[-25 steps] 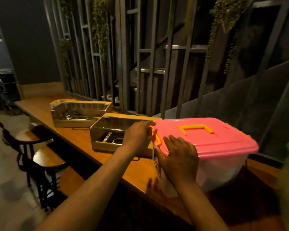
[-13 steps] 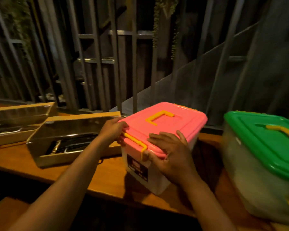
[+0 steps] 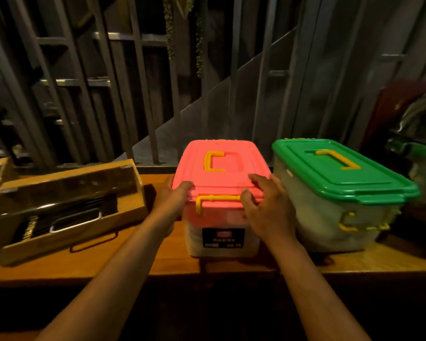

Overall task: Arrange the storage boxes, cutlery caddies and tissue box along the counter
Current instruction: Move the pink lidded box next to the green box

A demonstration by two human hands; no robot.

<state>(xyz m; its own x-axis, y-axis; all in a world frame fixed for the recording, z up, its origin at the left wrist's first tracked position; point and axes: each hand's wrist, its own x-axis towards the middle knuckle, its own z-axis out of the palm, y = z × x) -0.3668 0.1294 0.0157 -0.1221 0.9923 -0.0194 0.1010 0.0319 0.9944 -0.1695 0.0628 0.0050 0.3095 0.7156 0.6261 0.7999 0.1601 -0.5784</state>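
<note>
Pink box on counter; green box just right of it, caddy left. L hand & R hand clasp its front lid corners. Prob stiff, slick plastic; grip under rim.

Reaches in with two bare arms: left arm from 7 o'clock, right arm from 5 o'clock, both stretched toward 12. Grips the box at its 9 o'clock side with the left hand, thumb on top, fingers round the side and out of sight. Curls the right hand over its 4 o'clock corner, fingers bent on top, thumb down the front.
</note>
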